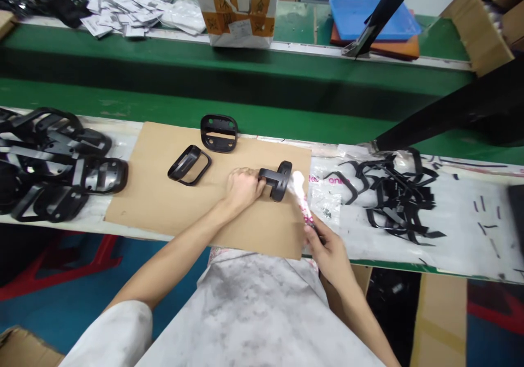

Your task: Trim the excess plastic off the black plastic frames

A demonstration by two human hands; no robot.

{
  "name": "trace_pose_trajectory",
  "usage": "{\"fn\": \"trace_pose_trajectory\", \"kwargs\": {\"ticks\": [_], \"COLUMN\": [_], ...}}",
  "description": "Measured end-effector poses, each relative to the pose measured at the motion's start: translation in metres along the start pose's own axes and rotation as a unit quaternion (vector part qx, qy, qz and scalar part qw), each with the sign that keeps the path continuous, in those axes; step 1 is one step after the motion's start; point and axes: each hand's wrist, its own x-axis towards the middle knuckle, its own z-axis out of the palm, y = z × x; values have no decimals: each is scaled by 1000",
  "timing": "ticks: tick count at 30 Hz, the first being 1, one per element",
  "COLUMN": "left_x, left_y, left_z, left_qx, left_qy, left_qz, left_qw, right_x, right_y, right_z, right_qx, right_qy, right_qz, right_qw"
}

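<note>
My left hand (244,188) is closed on the looped end of a black plastic part (280,181), which stands over the cardboard sheet (151,203). In my right hand (327,247) is the dark handle of a tool with a white, pink-marked head (300,189). That white head is close to the right side of the black part; whether they touch I cannot tell. Two more black parts rest on the cardboard: a tilted frame (189,165) left of my left hand, and a rounded one (219,133) at the sheet's back edge.
Several black parts (61,165) are heaped at the left. Black strips (401,197) lie piled on the right. Behind run a green ledge (164,55), a taped box (241,12), a blue tray (368,20) and white pieces (123,9). A dark post (442,105) slants in from the right.
</note>
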Motion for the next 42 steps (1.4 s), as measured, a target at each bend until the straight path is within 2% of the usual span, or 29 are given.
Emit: {"fn": "trace_pose_trajectory", "kwargs": {"ticks": [3, 5, 7, 10, 11, 12, 17, 22, 23, 27, 29, 32, 35, 38, 42], "left_x": [-1, 0, 0, -1, -1, -1, -2, -3, -3, -3, -3, -2, -1, -2, -12], "left_y": [2, 3, 3, 4, 4, 4, 3, 3, 3, 2, 3, 4, 3, -1, 1], "left_z": [0, 0, -1, -1, -1, -1, 1, 1, 2, 4, 3, 1, -1, -5, -21], "left_qx": [-10, -16, -18, -15, -14, -14, -28, -29, -30, -37, -35, -35, -50, -113, -208], "left_qy": [0, -2, -4, -8, -9, -8, 2, 8, 7, 14, 15, 4, 0, 34, 119], "left_qz": [-7, -12, -14, -19, -20, -20, -17, -23, -23, -19, -23, -33, -38, -26, 41], "left_qw": [1000, 1000, 1000, 1000, 1000, 1000, 999, 999, 999, 999, 999, 999, 998, 993, 970], "right_x": [-12, -16, -14, -8, -7, -7, -13, -6, -6, -7, -6, 0, 4, 9, 21], "right_y": [-8, -13, -16, -13, -11, -9, -6, -11, -11, -7, -9, -15, -17, -7, 3], "right_z": [3, 8, 15, 19, 19, 19, 21, 17, 14, 12, 14, 10, -4, -16, -18], "right_qx": [104, 125, 79, -35, -57, -64, -27, -146, -156, -102, -112, -160, -170, -180, -197], "right_qy": [105, 167, 144, 5, -26, -29, 87, -5, 1, 94, 65, -26, -9, 54, 80], "right_qz": [24, 10, 1, 14, 18, 20, 7, -24, -25, -36, -50, -44, -40, -65, -120], "right_qw": [989, 978, 986, 999, 998, 997, 996, 989, 987, 990, 990, 986, 985, 980, 970]}}
